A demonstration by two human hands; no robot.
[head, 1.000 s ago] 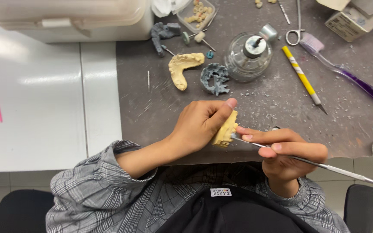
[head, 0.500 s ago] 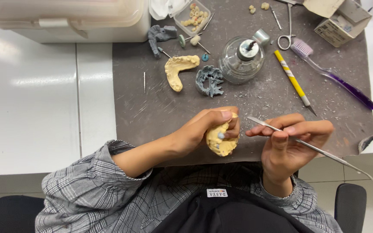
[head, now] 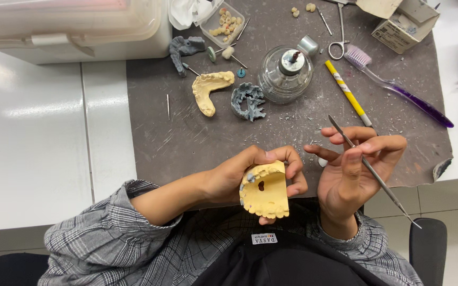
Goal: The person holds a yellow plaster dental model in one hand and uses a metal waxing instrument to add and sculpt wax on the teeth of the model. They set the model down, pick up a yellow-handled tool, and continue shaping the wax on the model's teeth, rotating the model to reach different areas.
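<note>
While the yellow dental cast (head: 265,190) is gripped in the left hand (head: 239,177), with the fingers curled closed around its upper edge and the thumb underneath, it is held in the air just off the near edge of the tabletop (head: 197,143), above the lap. The right hand (head: 353,169) is closed loosely on a thin metal instrument (head: 372,172), pinched between thumb and fingers, with the other fingers spread; its pointed tip is raised away from the cast, just to the right of it. Since the cast is unsupported from below, it could be dropped onto the lap or the floor if the grip were loosened, and plaster of this kind is judged likely to chip or crack, above all along the row of teeth. The sharp tip could also be driven too hard against the model, so that a tooth is gouged, or it could slip off the surface towards the left fingers (head: 292,175) holding the rim. Beyond the hands, a glass spirit lamp (head: 284,74), a second yellow cast (head: 210,90) and a grey impression piece (head: 248,100) lie on the dusty mat, and could be knocked by a careless reach forward.
</note>
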